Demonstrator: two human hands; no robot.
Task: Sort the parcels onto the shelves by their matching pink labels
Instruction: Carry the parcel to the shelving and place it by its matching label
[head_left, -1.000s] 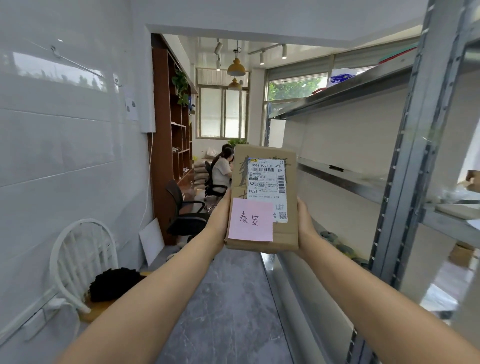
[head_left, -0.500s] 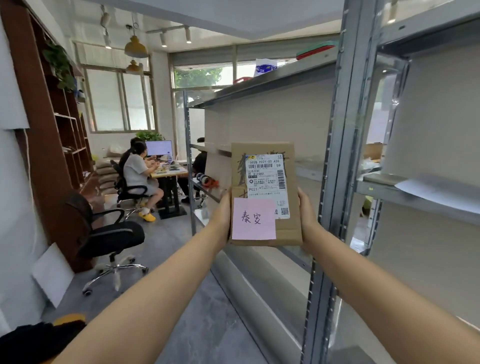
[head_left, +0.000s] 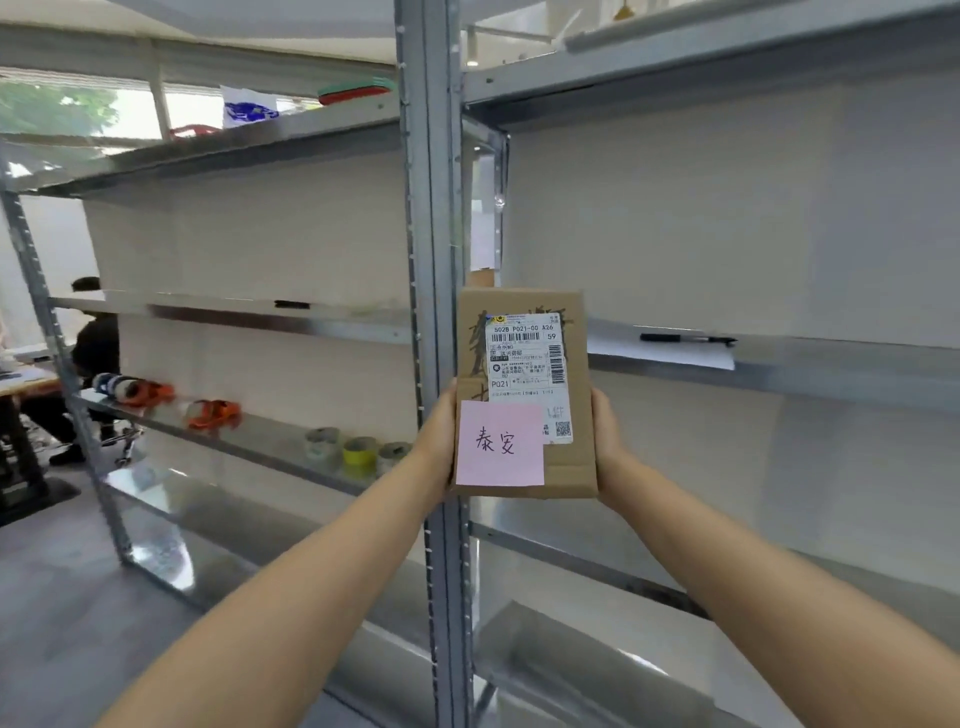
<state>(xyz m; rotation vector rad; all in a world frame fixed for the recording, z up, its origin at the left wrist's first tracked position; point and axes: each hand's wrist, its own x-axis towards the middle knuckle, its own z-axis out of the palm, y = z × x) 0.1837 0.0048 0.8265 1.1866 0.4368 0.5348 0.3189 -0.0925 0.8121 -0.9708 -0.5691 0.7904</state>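
I hold a brown cardboard parcel (head_left: 571, 467) upright at arm's length in front of the metal shelving. A white shipping label (head_left: 527, 374) covers its upper face and a pink note (head_left: 500, 444) with handwritten characters is stuck at its lower left. My left hand (head_left: 436, 441) grips the parcel's left edge and my right hand (head_left: 608, 447) grips its right edge. The fingers of both hands are hidden behind the box. Grey metal shelves (head_left: 831, 358) stand straight ahead, and no pink label shows on them.
A steel upright post (head_left: 431, 260) stands just left of the parcel. White paper (head_left: 660, 356) and a black pen (head_left: 685, 339) lie on the right shelf. Tape rolls (head_left: 358, 452) and orange tape dispensers (head_left: 213, 413) sit on the left shelf. A seated person (head_left: 93, 353) is far left.
The view has swung right from the aisle to face the shelves. The parcel stays held between both hands in the same grip.
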